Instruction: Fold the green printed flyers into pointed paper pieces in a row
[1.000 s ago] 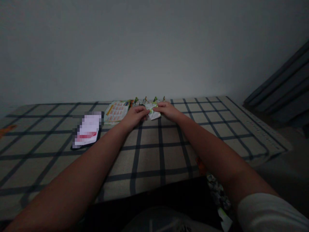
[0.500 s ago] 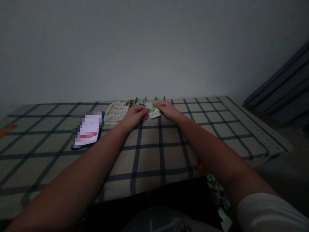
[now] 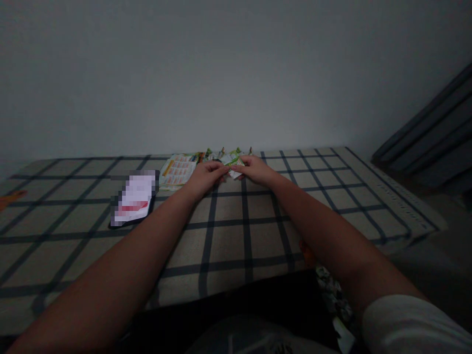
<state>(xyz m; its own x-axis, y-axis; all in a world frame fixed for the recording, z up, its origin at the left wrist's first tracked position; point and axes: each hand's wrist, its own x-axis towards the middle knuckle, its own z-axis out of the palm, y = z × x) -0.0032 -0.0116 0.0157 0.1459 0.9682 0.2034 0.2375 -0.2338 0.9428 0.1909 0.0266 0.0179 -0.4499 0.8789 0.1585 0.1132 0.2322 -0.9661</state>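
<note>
Between my two hands is a small piece of green and white printed paper [image 3: 237, 173], its lower corner pointing down toward me. My left hand [image 3: 206, 176] pinches its left side with thumb and forefinger. From the other side my right hand [image 3: 257, 170] grips it, the thumb lying flat across the face and the other fingers behind. The thumbs nearly meet. Just beyond my hands stand several small folded paper pieces [image 3: 208, 153] with pointed green tips. A printed sheet [image 3: 179, 171] with rows of orange text lies left of my left hand.
A phone [image 3: 134, 199] with a lit, blurred screen lies on the checked tablecloth [image 3: 224, 241], left of my left forearm. The wall [image 3: 236, 73] rises behind the table. A dark curtain [image 3: 435, 118] hangs at the right. Printed paper or cloth shows near my lap.
My right thumb has slid down and left across the paper, closer to my left thumb. The paper has shifted slightly under it. My left hand has barely moved.
</note>
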